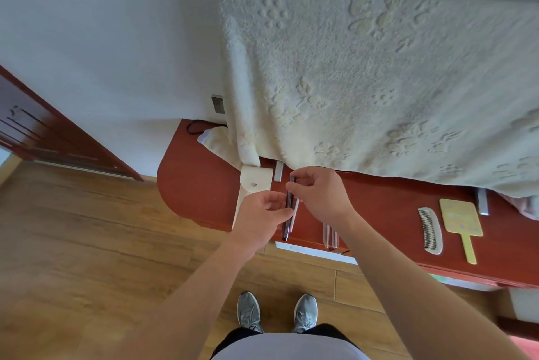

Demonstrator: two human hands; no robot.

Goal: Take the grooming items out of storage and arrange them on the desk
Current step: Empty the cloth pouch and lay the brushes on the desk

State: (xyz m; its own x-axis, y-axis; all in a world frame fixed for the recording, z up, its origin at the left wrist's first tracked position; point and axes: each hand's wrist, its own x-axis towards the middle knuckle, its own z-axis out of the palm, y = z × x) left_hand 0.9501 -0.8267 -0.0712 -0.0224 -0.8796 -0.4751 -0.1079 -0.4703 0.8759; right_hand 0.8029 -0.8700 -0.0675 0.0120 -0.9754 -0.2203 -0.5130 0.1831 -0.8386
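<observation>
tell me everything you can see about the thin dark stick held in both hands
The stick is slim, straight and dark, pen-like, with a slight gloss that suggests plastic or metal; what it is exactly cannot be told. It points away from the person, held over the near edge of the desk, just right of the white pouch. The right hand pinches its far end and the left hand grips its middle, so its near end juts out bare.

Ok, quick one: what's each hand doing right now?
Left hand: grips the lower part of a slim dark pen-shaped tool.
Right hand: pinches the same tool's upper end.
</observation>
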